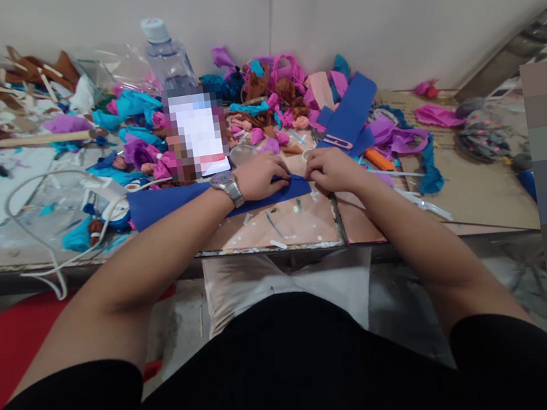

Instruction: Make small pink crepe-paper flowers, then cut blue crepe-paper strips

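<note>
A long dark blue strip (pixel 173 205), paper or cloth, lies along the front of the table. My left hand (pixel 264 175), with a metal watch at the wrist, rests on it, fingers curled and pinching near its right end. Close by, my right hand (pixel 332 169) is closed, its fingertips pinched at the strip's right end; the exact grip is partly hidden. Just behind the right fingers stands a small whitish ring (pixel 306 153). Beyond that hand lie another blue piece (pixel 354 110), pink-handled snips (pixel 338 141) and an orange-handled tool (pixel 379 159).
Pink, purple, teal and brown scraps (pixel 286 112) are heaped along the wall. A clear bottle (pixel 169 64) stands behind a blurred phone (pixel 198 131). A white cable (pixel 23 184) hangs over the table edge at left. Cardboard (pixel 473 192) covers the right side; a red stool (pixel 14 346) is below.
</note>
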`<state>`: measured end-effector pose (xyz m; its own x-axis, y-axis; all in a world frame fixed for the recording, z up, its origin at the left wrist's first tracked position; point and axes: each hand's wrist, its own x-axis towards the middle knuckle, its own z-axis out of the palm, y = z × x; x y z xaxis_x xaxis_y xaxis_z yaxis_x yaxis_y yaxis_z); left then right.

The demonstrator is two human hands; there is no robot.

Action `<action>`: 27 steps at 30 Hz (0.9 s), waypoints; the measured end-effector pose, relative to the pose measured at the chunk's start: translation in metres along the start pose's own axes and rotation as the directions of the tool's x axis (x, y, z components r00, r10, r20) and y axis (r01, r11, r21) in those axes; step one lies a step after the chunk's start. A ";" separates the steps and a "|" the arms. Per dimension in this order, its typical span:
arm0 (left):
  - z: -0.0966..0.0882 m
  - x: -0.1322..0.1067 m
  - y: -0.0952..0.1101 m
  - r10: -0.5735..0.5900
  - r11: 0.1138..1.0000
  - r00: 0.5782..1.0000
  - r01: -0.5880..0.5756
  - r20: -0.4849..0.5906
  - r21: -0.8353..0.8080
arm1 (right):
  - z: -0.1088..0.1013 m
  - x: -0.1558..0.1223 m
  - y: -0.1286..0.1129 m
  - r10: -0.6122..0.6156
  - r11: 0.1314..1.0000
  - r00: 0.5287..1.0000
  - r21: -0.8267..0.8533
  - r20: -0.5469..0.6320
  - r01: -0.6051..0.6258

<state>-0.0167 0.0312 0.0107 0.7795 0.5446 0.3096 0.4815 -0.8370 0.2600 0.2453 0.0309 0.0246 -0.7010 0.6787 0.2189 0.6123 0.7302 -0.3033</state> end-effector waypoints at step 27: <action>0.001 0.001 0.001 -0.211 0.976 0.972 0.215 -0.106 0.022 | 0.015 0.004 -0.011 0.010 0.995 0.998 0.105 -0.056 -0.004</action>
<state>-0.0146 0.0312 0.0102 0.6132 0.7115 0.3432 0.6461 -0.7017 0.3002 0.2301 0.0242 0.0152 -0.6733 0.6892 0.2678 0.5733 0.7154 -0.3994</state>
